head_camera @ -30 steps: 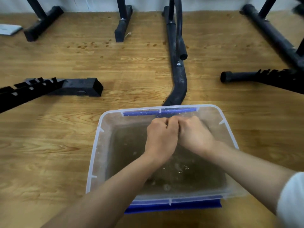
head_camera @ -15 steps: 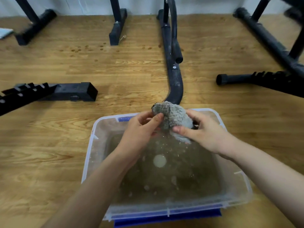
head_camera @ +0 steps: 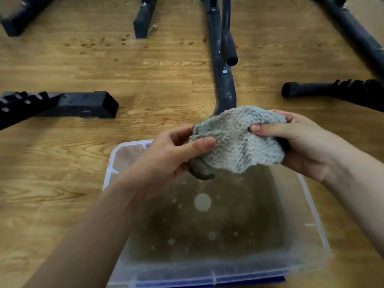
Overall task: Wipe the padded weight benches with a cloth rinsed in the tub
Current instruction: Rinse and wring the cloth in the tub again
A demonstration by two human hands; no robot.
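A grey, nubbly wet cloth (head_camera: 239,140) is spread between both hands above the far end of the tub. My left hand (head_camera: 172,156) pinches its left edge with thumb on top, and a darker fold hangs down below that hand. My right hand (head_camera: 295,142) grips the cloth's right side. The clear plastic tub (head_camera: 108,175) sits on the floor below, holding murky brown water with bubbles. No bench padding is in view, only frames.
Black metal bench frames lie on the wooden floor: a notched bar (head_camera: 58,103) at left, a curved tube (head_camera: 224,80) straight ahead behind the cloth, another notched bar (head_camera: 332,90) at right, more feet along the top. Water spots dot the floor (head_camera: 93,44) at upper left.
Both hands rose out of the tub with the cloth. It went from bunched between closed fists to opened out and spread wider between the hands.
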